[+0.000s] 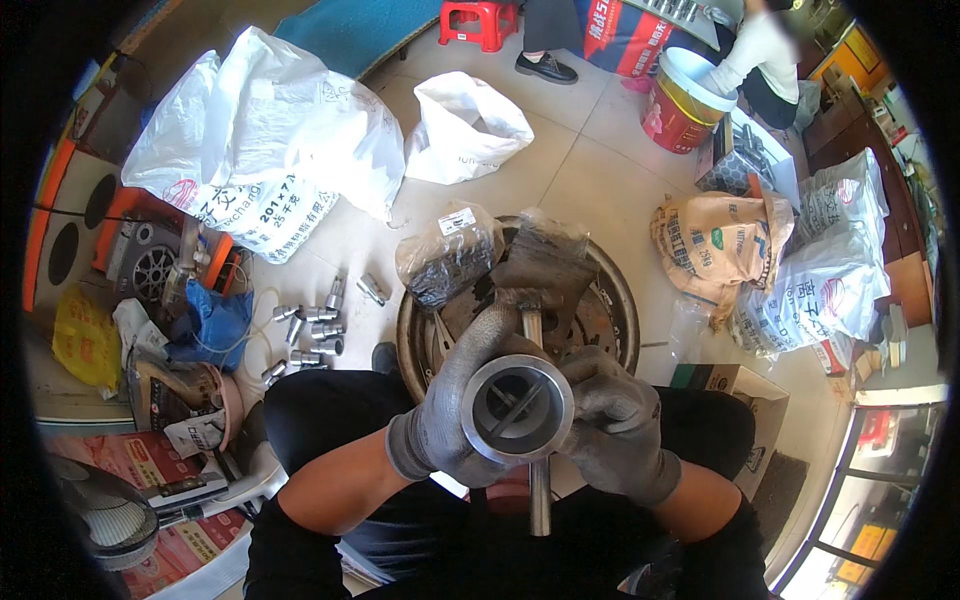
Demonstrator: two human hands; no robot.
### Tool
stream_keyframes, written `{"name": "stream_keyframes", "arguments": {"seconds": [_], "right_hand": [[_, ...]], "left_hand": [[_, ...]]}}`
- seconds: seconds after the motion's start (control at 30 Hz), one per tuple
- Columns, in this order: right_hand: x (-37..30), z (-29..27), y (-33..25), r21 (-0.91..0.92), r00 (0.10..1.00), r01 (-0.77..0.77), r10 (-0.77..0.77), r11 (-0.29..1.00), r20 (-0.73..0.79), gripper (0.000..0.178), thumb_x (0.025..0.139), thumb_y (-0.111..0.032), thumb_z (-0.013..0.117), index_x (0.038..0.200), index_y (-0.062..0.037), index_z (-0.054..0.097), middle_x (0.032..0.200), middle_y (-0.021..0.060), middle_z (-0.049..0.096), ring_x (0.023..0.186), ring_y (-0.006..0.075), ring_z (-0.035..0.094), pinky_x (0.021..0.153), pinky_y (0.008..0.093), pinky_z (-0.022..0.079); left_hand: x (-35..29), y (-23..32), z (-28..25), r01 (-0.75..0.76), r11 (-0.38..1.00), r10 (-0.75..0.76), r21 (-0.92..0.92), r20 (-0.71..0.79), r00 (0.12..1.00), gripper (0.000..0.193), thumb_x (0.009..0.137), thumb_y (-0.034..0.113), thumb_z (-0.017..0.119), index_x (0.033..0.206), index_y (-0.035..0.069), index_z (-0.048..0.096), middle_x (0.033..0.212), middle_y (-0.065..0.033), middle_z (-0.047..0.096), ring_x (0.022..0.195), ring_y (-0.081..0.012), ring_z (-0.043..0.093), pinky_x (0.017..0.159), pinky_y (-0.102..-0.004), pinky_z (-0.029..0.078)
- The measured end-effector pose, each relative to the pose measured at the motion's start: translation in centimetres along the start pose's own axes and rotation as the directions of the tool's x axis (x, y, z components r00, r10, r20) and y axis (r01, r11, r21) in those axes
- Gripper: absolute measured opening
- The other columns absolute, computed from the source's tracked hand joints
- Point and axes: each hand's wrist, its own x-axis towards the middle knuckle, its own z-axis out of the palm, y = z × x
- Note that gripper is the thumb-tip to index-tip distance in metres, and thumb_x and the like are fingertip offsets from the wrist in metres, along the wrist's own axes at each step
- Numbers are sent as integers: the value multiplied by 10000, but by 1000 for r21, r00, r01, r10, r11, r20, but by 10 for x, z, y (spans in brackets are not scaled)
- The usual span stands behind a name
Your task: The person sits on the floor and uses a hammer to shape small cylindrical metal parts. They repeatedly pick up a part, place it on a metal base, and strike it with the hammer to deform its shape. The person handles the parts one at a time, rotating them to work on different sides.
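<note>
Between my two grey-gloved hands is a hollow metal cylinder (479,383), its open end turned up toward me; a thin bar crosses its inside. My left hand (440,430) is closed around the left side of the cylinder. The curled fingers of my right hand (615,420) press against the right side, and their tips are partly hidden. A straight metal rod (540,497) shows below the cylinder, and a similar length appears above it. Under my hands stands a round, dirty metal stand (622,300), bearing a plastic-wrapped dark block (450,265) and pliers (443,332).
Several short metal fittings (325,330) lie on the floor at left. White sacks (270,130) stand at the far left; a brown sack (722,240) is at right. Beyond it, another person (765,60) reaches into a red bucket (685,105). A cardboard box (735,385) sits beside my right knee.
</note>
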Motion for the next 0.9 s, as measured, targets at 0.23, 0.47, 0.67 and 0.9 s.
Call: {"name": "stream_keyframes", "arguments": {"seconds": [0.23, 0.47, 0.67, 0.9], "right_hand": [[8, -1, -3, 246, 999, -29, 35, 969, -21, 285, 926, -262, 702, 1107, -43, 682, 1107, 117, 635, 1022, 225, 633, 898, 374, 516], [16, -38, -15, -539, 661, -622, 750, 568, 28, 519, 978, -490, 585, 1097, 12, 633, 1038, 116, 688, 907, 195, 661, 817, 329, 525], [-19, 16, 51, 473, 423, -845, 855, 252, 301, 220, 987, -297, 580, 990, -80, 615, 813, 22, 598, 620, 157, 564, 623, 305, 501], [-47, 30, 50, 400, 752, -592, 658, 700, -38, 271, 1028, -269, 492, 1161, -45, 565, 765, 24, 543, 608, 128, 525, 562, 261, 463]], "left_hand": [[5, -3, -10, -261, 873, 223, 411, 140, 965, 960, 717, 181, 894, 1444, -45, 311, 1126, -108, 620, 997, -189, 650, 906, -338, 527], [15, -5, -25, -311, 740, 435, 597, -73, 897, 789, 863, 215, 750, 1422, -126, 310, 1234, -200, 597, 1096, -281, 646, 980, -393, 501], [24, -2, -36, -316, 633, 509, 707, -72, 858, 782, 851, 145, 744, 1445, -105, 301, 1209, -178, 623, 1094, -254, 653, 957, -366, 515], [30, 3, -39, -199, 614, 469, 764, -150, 871, 731, 808, 102, 735, 1429, -57, 384, 1176, -280, 628, 1066, -410, 663, 905, -416, 534]]}}
